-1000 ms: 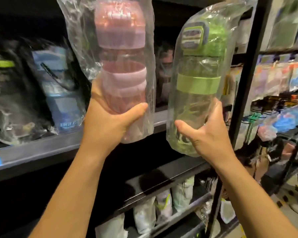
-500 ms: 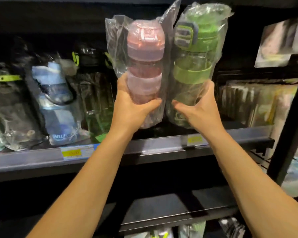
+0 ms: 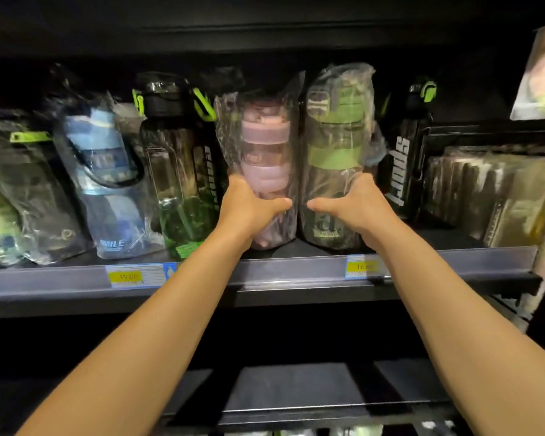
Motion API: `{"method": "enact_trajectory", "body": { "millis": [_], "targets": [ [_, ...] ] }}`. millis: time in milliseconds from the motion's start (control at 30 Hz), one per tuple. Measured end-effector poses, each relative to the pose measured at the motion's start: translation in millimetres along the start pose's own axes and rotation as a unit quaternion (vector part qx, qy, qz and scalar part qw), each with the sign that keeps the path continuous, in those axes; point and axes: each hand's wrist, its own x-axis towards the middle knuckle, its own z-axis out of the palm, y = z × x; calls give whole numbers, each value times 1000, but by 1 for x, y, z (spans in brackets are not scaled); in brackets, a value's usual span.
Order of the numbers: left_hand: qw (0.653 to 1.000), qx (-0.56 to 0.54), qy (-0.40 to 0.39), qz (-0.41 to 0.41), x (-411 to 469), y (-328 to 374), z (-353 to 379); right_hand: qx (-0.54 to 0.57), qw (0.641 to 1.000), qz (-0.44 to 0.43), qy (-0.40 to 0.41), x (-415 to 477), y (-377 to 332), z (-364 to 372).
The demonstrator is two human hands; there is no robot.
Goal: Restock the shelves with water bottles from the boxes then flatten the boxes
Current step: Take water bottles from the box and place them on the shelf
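- left hand [image 3: 249, 209] is curled round the lower half of the bagged pink plastic water bottle [image 3: 266, 158], thumb across the front
- right hand [image 3: 356, 209] grips the bagged green plastic water bottle [image 3: 335, 152] the same way
- both stand upright, bags touching, bases down on the black metal shelf [image 3: 265, 275]
- black bottle with lime straps [image 3: 177, 171] just left, black "sport" bottle [image 3: 403, 165] just right
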Motion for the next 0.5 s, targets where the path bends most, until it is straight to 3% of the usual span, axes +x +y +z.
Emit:
{"method": "enact_trajectory", "body": {
  "millis": [500],
  "targets": [
    [993, 106, -3, -54, -1, 5, -11, -81, 996, 36, -2, -11, -16, 16]
  ]
}}
